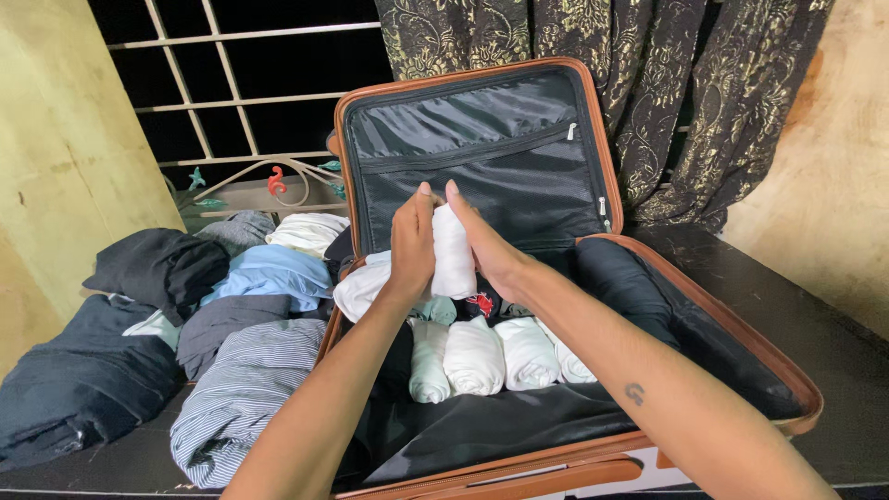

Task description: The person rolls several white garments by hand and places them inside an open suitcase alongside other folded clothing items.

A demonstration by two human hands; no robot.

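Far left, on the dark counter (833, 343): a heap of soft folded clothes. Counted there: one large navy garment (74, 389), one black garment (157, 264) above it, one charcoal piece (227, 324), one light blue piece (269, 273), one cream piece (306, 231) at the back, and one rolled blue-and-white pinstriped shirt (245, 389) nearest the camera. All look like limp woven cotton, creased.

Centre: an open hard-shell suitcase (713, 315), tan-orange rim, lined in glossy black fabric. The lid stands upright, with a zipped pocket across its lining. In the base lies a row of four white rolls (495, 356), tight cylinders side by side, touching; the leftmost is faintly greenish. Behind them sit a pale teal scrap and a dark garment with a red print, partly hidden.

Left hand (412, 245): fingers closed around the left side of a white rolled garment (454, 250), held upright above the row, in front of the lid lining. Right hand (486, 250): wrapped on the same roll's right side, thumb up. Both grip it; the roll is clear of the suitcase floor.

Right of the hands: a bulky black bundle (616, 278) fills the base's right side.

Behind: a barred window, dark, and one patterned dark curtain (685, 102) with pale floral figuring. Plastered yellowish walls on either side.
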